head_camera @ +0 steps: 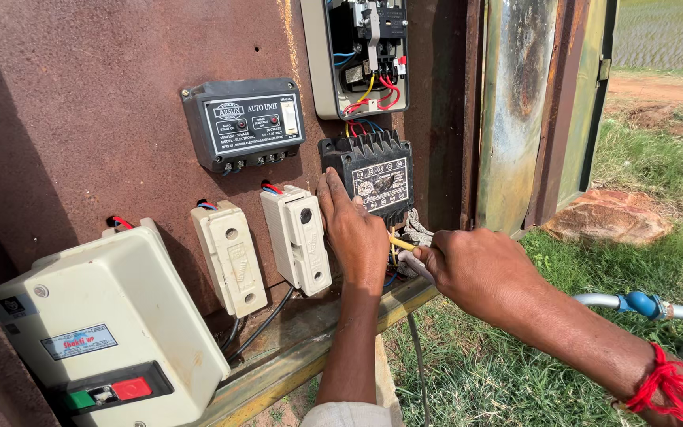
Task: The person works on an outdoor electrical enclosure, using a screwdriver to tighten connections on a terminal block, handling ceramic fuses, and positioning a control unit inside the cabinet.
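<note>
I am watching the left hand (355, 237) pressing flat below the black ribbed contactor block (375, 175), fingers released. The right hand (476, 269) is gripping a yellow-tipped tool (403, 243) at the exposed wire bundle (414, 231) — a slip risks shorting terminals.

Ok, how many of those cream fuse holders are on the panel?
2. One cream fuse holder sits just right of the big starter box; the other is beside it, next to the left hand. More may be hidden behind the hands.
</note>
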